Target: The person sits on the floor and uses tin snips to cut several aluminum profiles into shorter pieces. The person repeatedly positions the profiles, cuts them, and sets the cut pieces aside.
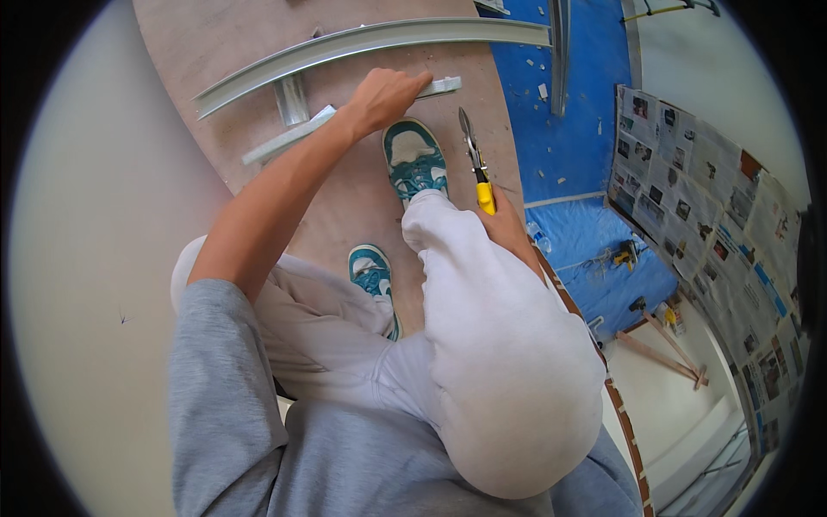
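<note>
Metal channel, short and light grey (297, 133), lay flat on the brown plywood board (224, 52), pinned by the left hand (383, 96) closed over it for steadiness. Beside this channel, the right hand (508, 226) gripped yellow-handled snips (476, 164), blades pointing at its end.

Grey sweatshirt (233, 405), pale trousers (500, 362), teal-and-white sneakers (413, 159).

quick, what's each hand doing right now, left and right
Left hand: closed on the short metal channel piece lying on the plywood board.
Right hand: closed around the yellow-handled snips, blades pointing away from the person.
</note>
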`<move>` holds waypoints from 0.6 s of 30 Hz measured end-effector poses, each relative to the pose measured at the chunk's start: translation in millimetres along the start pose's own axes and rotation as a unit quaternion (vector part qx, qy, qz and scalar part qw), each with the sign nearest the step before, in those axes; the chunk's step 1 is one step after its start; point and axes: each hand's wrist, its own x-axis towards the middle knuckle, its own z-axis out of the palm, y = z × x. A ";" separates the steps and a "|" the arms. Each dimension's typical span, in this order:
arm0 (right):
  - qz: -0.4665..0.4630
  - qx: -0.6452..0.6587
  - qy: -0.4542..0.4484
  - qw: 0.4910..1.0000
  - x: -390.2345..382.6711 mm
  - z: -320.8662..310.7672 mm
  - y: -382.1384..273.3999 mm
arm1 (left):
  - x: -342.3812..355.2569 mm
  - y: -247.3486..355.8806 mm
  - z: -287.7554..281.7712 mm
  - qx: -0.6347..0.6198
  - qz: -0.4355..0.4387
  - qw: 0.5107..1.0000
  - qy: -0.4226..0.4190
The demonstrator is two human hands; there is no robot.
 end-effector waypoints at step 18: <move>0.078 0.022 -0.044 0.996 16.5 8.5 32.0 | -8.6 19.9 -3.5 -0.011 0.072 0.997 0.033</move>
